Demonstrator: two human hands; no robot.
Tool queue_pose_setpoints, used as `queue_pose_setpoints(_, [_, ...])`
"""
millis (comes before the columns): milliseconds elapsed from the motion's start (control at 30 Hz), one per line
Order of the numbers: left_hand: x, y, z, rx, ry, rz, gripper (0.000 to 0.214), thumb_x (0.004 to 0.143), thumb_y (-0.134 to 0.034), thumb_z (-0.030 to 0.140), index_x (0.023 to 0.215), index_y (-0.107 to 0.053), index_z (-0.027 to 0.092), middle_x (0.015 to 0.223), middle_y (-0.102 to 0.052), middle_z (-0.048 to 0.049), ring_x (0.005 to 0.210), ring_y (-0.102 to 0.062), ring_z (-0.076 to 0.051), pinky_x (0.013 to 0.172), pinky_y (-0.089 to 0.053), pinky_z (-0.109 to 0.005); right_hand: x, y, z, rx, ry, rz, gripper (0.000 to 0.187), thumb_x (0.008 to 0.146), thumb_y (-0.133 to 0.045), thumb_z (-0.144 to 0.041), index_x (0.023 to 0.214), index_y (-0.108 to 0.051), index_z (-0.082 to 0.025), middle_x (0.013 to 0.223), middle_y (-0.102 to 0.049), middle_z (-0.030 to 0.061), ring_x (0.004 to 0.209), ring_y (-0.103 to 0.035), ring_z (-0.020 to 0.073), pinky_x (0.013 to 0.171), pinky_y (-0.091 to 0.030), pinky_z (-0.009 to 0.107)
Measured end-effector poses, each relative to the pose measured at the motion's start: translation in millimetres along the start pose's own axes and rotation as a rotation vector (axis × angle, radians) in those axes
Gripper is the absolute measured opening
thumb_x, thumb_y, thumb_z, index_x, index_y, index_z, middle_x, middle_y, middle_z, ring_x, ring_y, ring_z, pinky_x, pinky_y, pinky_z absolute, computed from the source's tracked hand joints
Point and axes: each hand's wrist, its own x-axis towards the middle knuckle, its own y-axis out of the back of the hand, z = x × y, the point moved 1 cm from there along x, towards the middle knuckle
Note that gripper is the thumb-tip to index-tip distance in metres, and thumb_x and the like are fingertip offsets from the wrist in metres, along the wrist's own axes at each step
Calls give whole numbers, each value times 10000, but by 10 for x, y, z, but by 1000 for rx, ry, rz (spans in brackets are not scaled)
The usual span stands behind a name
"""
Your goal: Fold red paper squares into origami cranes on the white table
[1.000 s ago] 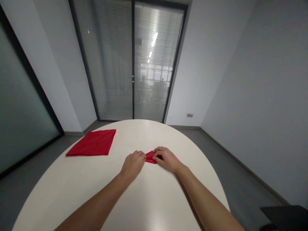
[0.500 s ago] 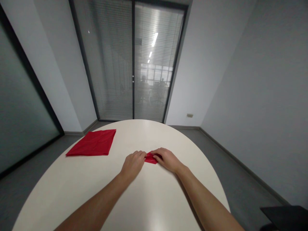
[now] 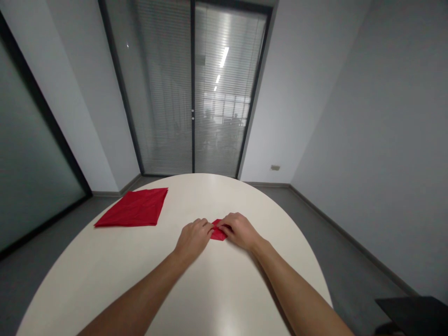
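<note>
A small folded piece of red cloth (image 3: 219,235) lies on the white round table (image 3: 210,289), between my two hands. My left hand (image 3: 193,236) has its fingers closed on the left edge of the cloth. My right hand (image 3: 241,232) pinches the cloth from the right, thumb and fingers drawn together over its upper part. Both hands cover parts of the folds, so their layers cannot be made out. Farther off on the left lies a larger red cloth (image 3: 136,208), spread flat and touched by neither hand.
The table's curved far edge runs just beyond the larger cloth. Behind stands a glass partition (image 3: 168,93) with blinds and a dark frame. A black chair-like object (image 3: 416,310) shows at the lower right, off the table. A small wall plate (image 3: 275,167) is on the back wall.
My right hand has shifted slightly left along the small cloth, its fingertips now closer to my left hand. My left hand stays almost in place. The larger cloth has not moved.
</note>
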Motion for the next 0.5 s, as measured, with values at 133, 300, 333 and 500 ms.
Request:
queue_pose_setpoints(133, [-4,-10,-13,-17,-10,19,218,985,-496,212,990,-713,201,977,-699,-63,943,-632,-224,802,-482,-330,-15,-25,19,31,-27,-6,226,942,-591,-198,1085,-754,-261,974,-773,35,884,-665,203,847,-464,320])
queue_pose_setpoints(300, [-8,-13,-11,-45,22,48,219,974,-504,198,971,-723,193,995,-689,-73,946,-622,-224,805,-477,-333,-57,-18,94,69,-75,-19,195,936,-620,-231,1058,-771,-251,977,-777,43,879,-671,202,836,-479,307])
queue_pose_setpoints(333, [-9,-14,-11,-53,28,46,221,974,-504,198,966,-725,193,991,-690,-73,946,-622,-223,807,-476,-333,-63,-11,109,73,-83,-26,193,937,-622,-238,1052,-775,-250,972,-779,45,871,-674,201,831,-481,305])
queue_pose_setpoints(500, [-14,-21,-20,-72,58,6,226,968,-508,206,947,-733,196,974,-702,-69,954,-630,-226,809,-477,-335,-87,13,184,109,-92,-62,208,941,-617,-254,1063,-785,-264,952,-786,43,838,-687,195,792,-489,286])
